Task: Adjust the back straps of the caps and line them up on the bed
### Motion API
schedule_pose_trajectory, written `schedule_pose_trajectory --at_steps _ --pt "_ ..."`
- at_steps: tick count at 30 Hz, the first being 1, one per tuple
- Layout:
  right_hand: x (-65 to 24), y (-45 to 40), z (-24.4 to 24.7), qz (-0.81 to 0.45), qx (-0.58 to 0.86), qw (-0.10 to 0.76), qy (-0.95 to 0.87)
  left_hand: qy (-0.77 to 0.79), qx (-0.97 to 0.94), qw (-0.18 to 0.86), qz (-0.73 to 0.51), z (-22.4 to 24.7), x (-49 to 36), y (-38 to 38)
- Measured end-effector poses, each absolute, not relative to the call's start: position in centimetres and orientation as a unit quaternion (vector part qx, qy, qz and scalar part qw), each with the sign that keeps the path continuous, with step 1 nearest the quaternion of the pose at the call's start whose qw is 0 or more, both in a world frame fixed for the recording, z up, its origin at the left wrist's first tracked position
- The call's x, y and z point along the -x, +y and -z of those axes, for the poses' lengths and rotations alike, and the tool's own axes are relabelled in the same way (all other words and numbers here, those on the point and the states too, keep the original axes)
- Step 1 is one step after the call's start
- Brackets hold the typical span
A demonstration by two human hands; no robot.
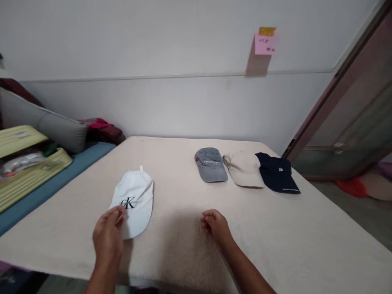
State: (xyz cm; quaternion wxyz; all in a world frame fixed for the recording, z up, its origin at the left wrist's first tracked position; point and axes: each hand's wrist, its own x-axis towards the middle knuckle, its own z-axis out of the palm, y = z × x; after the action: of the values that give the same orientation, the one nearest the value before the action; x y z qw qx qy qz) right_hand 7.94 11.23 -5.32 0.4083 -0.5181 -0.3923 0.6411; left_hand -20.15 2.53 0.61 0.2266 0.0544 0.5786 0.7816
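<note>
A white baseball cap [137,185] with black letters on its front lies on the left part of the cloth-covered table, brim toward me. My left hand [108,232] is in front of its lower left side and covers part of the brim; the fingers are bent in toward the thumb, and I see nothing between them. Whether they touch the cap is unclear. My right hand [216,225] hovers over the middle of the table with curled fingers and nothing visible in them. Farther back, side by side, lie a grey cap [210,164], a beige cap [243,165] and a navy cap [277,171].
A white wall with a pink note [265,44] taped on it stands behind the table [171,163]. To the left are a grey cushion [58,126] and an opened yellow case [33,175] on a blue surface. A door frame [324,94] rises at right.
</note>
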Motion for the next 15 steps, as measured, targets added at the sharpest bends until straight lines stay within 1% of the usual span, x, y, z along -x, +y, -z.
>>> schedule_pose_trajectory --at_steps 2,4,6,9,11,15 --pt "-7.3 11.4 5.3 -0.644 0.517 0.401 -0.396 0.614 -0.044 0.155 -0.773 -0.3 22.5 1.9" --pt "-6.8 11.4 5.2 -0.649 0.514 0.392 -0.401 0.648 -0.042 0.133 -0.749 0.2 24.3 1.6" --pt "-6.3 11.3 5.0 -0.655 0.512 0.381 -0.404 0.698 -0.064 0.142 -0.699 0.7 25.4 1.4" --pt "-5.5 11.0 4.7 -0.662 0.515 0.364 -0.404 0.795 -0.15 0.151 -0.568 1.1 26.1 1.2" --pt "-4.9 10.8 4.5 -0.664 0.516 0.358 -0.406 0.83 -0.2 0.153 -0.498 1.1 26.3 1.1" --pt "-4.2 10.5 4.6 -0.665 0.507 0.355 -0.418 0.837 -0.215 0.169 -0.473 1.0 26.5 0.9"
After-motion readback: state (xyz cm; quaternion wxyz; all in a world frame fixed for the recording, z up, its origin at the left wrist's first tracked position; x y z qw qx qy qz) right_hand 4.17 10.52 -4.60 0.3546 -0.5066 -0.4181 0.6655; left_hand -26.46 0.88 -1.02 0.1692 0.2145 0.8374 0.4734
